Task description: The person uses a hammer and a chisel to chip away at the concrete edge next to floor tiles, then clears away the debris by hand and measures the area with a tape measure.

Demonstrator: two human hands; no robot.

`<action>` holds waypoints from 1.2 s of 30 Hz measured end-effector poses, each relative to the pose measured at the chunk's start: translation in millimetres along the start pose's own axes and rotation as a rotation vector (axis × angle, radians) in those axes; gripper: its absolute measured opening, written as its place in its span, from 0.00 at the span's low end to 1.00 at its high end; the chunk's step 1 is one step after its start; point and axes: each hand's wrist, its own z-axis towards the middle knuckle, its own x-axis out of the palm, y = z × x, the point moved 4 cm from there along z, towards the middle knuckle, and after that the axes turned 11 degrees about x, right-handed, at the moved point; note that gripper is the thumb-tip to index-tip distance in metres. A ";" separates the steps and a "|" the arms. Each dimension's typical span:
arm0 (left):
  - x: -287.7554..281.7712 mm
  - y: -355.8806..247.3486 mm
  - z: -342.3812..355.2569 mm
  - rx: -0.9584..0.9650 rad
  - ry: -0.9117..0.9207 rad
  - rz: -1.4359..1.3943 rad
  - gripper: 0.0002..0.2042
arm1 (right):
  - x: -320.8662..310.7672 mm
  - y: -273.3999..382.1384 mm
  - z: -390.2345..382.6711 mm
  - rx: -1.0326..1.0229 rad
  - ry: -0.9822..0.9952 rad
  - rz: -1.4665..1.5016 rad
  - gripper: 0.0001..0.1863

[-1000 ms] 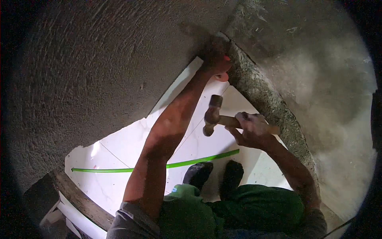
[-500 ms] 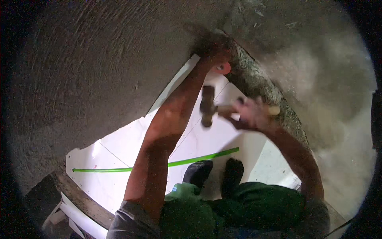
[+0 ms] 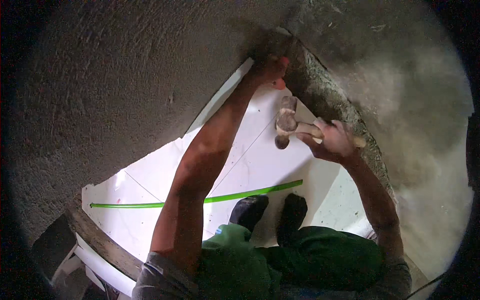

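Observation:
My right hand [image 3: 336, 141] is closed around the wooden handle of a hammer [image 3: 286, 120], gripping it partway along. Its dusty grey head is held over the white tiles, close to the rough wall edge. My left arm stretches up to the corner, where my left hand [image 3: 267, 71] is in deep shadow with its fingers curled. Beside those fingers shows a small reddish-pink rounded thing [image 3: 279, 84]. The shadow hides what the left hand grips.
White tiles [image 3: 250, 155] cover the floor, with a green strip [image 3: 250, 194] across them before my feet. Rough grey cement wall [image 3: 110, 90] rises at left; another wall [image 3: 415, 130] stands at right, with a crumbly ledge [image 3: 327, 82]. White pieces [image 3: 102, 265] lie lower left.
The hammer has moved right, away from my left arm, and its head has come up slightly. My left hand stays in the corner, with the reddish-pink thing less visible.

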 end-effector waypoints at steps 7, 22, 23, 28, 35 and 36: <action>28.1 18.2 -12.0 -0.717 -0.172 -1.074 0.05 | 10.5 49.9 -19.7 -0.304 -0.311 0.061 0.31; 41.4 24.0 -4.2 -0.628 -0.213 -1.290 0.17 | 14.3 47.3 2.3 -0.618 -0.522 0.003 0.27; 38.3 21.7 -2.7 -0.570 -0.228 -1.294 0.17 | 22.2 49.4 1.0 -0.688 -0.313 0.051 0.25; 27.5 28.1 1.4 -0.450 -0.282 -1.212 0.18 | 9.9 38.3 38.9 -0.342 -0.050 -0.084 0.23; 21.7 37.1 8.4 -0.434 -0.252 -1.209 0.18 | -29.3 60.5 24.3 -0.679 -0.209 0.171 0.28; 20.6 37.7 10.0 -0.435 -0.256 -1.215 0.18 | -26.7 61.8 27.5 -0.617 -0.082 0.039 0.26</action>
